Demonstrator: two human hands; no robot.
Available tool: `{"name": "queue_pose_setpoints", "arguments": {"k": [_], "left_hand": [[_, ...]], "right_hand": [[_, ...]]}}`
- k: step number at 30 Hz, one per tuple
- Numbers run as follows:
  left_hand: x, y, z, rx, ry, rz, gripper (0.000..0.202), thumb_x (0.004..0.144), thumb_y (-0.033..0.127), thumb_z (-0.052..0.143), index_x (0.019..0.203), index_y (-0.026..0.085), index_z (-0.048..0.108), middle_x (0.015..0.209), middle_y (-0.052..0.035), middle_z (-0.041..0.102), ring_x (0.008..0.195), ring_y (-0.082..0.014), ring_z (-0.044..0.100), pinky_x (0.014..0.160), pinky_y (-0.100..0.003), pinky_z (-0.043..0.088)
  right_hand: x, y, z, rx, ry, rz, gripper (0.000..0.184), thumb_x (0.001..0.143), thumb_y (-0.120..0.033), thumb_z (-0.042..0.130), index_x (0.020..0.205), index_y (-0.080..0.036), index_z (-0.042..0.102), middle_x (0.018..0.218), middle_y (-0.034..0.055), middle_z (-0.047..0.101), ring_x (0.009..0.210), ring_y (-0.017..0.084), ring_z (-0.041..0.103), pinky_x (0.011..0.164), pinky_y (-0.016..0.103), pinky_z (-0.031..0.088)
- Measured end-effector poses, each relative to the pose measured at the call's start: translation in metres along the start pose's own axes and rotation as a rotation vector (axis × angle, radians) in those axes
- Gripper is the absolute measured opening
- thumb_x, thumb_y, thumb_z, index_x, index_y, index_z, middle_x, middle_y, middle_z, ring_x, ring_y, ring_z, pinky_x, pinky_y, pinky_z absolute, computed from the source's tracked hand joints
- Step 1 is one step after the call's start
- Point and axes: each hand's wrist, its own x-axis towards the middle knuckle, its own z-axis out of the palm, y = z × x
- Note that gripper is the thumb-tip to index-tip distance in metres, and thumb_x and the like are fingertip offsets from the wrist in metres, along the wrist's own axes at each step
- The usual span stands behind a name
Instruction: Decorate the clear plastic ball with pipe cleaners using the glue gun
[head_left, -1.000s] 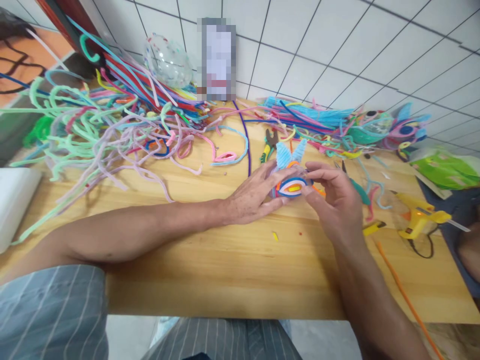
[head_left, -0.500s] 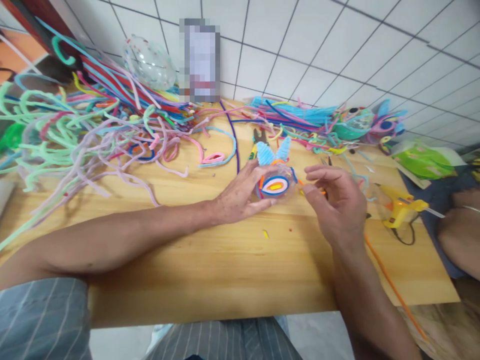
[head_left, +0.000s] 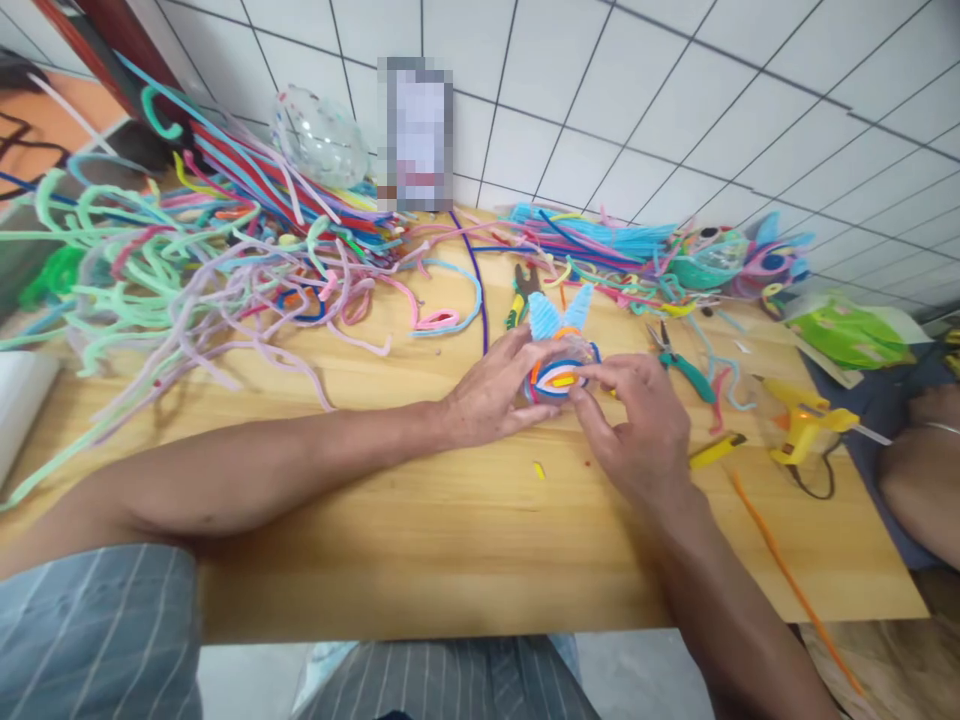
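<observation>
A small pipe-cleaner figure [head_left: 559,375] with rings of blue, white, orange and yellow and two light-blue ears [head_left: 556,312] rests on the wooden table [head_left: 420,540]. My left hand [head_left: 495,395] cups its left side, fingers curled against it. My right hand [head_left: 637,430] pinches its right side with thumb and fingertips pressed on the rings. Both hands hold the figure between them.
A big tangle of coloured pipe cleaners [head_left: 187,260] covers the table's left and back. Pliers [head_left: 519,295], teal-handled cutters [head_left: 686,365], a yellow glue gun [head_left: 806,430] and an orange pipe cleaner [head_left: 795,585] lie nearby. Another person's arm [head_left: 926,490] rests at the right edge.
My right hand, apart from the figure half a second ago, has closed in and now pinches its right side. My left hand has stayed on it.
</observation>
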Motion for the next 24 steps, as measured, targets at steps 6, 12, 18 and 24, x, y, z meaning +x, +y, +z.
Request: {"name": "queue_pose_setpoints", "arguments": {"k": [6, 12, 18, 24], "left_hand": [[0.001, 0.001, 0.002, 0.021, 0.033, 0.034, 0.063, 0.103, 0.038, 0.069, 0.157, 0.021, 0.041, 0.148, -0.0179, 0.06, 0.142, -0.0317, 0.056, 0.115, -0.053, 0.055], [0.002, 0.0, 0.003, -0.021, 0.024, 0.039, 0.068, 0.101, 0.035, 0.072, 0.16, 0.023, 0.039, 0.152, -0.0185, 0.058, 0.146, -0.0335, 0.052, 0.118, -0.055, 0.051], [0.0, 0.0, 0.001, -0.031, -0.033, -0.047, 0.073, 0.097, 0.038, 0.076, 0.16, 0.024, 0.041, 0.157, -0.0193, 0.055, 0.151, -0.0369, 0.048, 0.12, -0.06, 0.049], [-0.001, -0.004, 0.0, -0.021, -0.041, -0.044, 0.075, 0.095, 0.036, 0.078, 0.159, 0.023, 0.042, 0.156, -0.0187, 0.057, 0.149, -0.0362, 0.052, 0.121, -0.06, 0.048]], "right_hand": [[0.001, 0.0, 0.002, -0.01, -0.007, -0.019, 0.017, 0.098, -0.017, 0.07, 0.113, -0.025, 0.073, 0.103, 0.007, 0.072, 0.097, 0.023, 0.071, 0.083, 0.04, 0.06], [-0.002, 0.002, 0.007, -0.003, 0.002, -0.033, 0.01, 0.098, -0.017, 0.069, 0.104, -0.025, 0.071, 0.102, 0.0067, 0.072, 0.097, 0.024, 0.068, 0.084, 0.041, 0.059], [-0.001, 0.007, -0.013, 0.127, -0.069, 0.128, 0.006, 0.103, -0.026, 0.063, 0.1, -0.028, 0.068, 0.097, 0.0039, 0.074, 0.09, 0.022, 0.071, 0.081, 0.039, 0.059], [-0.019, 0.018, -0.037, 0.26, -0.348, 0.188, 0.008, 0.1, -0.025, 0.065, 0.096, -0.025, 0.073, 0.091, 0.0019, 0.078, 0.08, 0.018, 0.071, 0.071, 0.032, 0.056]]}}
